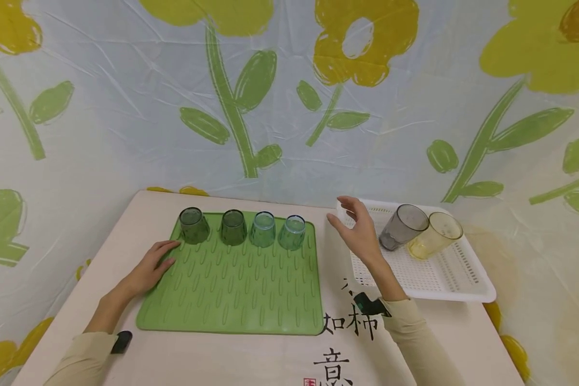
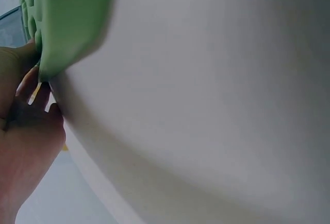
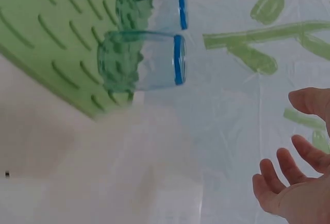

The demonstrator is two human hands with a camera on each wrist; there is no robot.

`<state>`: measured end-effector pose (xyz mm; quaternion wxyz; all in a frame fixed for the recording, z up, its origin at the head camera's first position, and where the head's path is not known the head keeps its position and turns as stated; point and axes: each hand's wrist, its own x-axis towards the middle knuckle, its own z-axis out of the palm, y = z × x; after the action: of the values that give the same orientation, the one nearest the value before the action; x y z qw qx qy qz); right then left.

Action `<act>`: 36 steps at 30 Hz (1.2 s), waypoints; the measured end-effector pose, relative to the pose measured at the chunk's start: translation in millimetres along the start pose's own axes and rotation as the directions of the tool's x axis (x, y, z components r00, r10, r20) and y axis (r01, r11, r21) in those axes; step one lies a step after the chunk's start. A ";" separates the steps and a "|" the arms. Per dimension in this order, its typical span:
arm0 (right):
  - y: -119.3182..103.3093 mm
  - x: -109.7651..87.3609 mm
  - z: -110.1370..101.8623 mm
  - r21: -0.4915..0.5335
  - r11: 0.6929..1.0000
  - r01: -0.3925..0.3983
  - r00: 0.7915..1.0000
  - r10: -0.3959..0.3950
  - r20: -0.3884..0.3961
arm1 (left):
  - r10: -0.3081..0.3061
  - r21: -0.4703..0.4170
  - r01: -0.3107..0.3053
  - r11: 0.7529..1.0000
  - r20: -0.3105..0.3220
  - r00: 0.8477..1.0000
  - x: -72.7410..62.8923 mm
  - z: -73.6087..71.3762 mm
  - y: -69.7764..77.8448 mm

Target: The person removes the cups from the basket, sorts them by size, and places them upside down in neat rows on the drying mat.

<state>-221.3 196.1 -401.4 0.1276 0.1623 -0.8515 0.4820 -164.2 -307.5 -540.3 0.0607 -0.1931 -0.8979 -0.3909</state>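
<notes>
My left hand (image 1: 152, 268) rests at the left edge of a green ridged mat (image 1: 231, 289), with relaxed fingers along the edge and the thumb over it. In the left wrist view the fingers (image 2: 38, 92) lie right at the mat's corner. Along the mat's far side stand two dark glasses (image 1: 194, 225) (image 1: 233, 227) and two pale blue ones (image 1: 262, 230) (image 1: 291, 232) with blue rings round their tops. My right hand (image 1: 359, 230) is raised over the left side of a white basket (image 1: 482, 292), holding nothing, its thumb and fingers apart and gently bent.
A grey glass (image 1: 404, 226) and a yellow glass (image 1: 434, 236) lean side by side in the basket. The pale table covering (image 1: 212, 359) bears black characters (image 1: 338, 364) at the front. Behind the table hangs a flower-patterned sheet (image 1: 164, 145).
</notes>
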 end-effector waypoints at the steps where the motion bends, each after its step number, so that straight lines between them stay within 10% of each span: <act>1: 1.5 0.5 -3.2 -0.013 1.000 -0.001 1.000 0.001 -0.007 | -0.002 -0.003 0.002 1.000 0.001 1.000 0.0 -0.5 0.1; 16: 26.1 10.5 -48.6 -0.124 0.992 -0.004 0.990 -0.013 -0.140 | -0.043 -0.022 0.044 0.999 0.031 0.999 1.8 -1.9 1.4; 36: 50.6 13.9 -112.4 -0.341 0.896 -0.283 0.959 0.253 -0.132 | -0.071 -0.037 0.073 0.997 0.061 0.996 3.2 -2.7 -2.7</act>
<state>-247.4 315.3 -379.1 0.1230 -0.0027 -0.9327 0.3389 -168.3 -310.2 -539.4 0.0159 -0.1731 -0.8979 -0.4043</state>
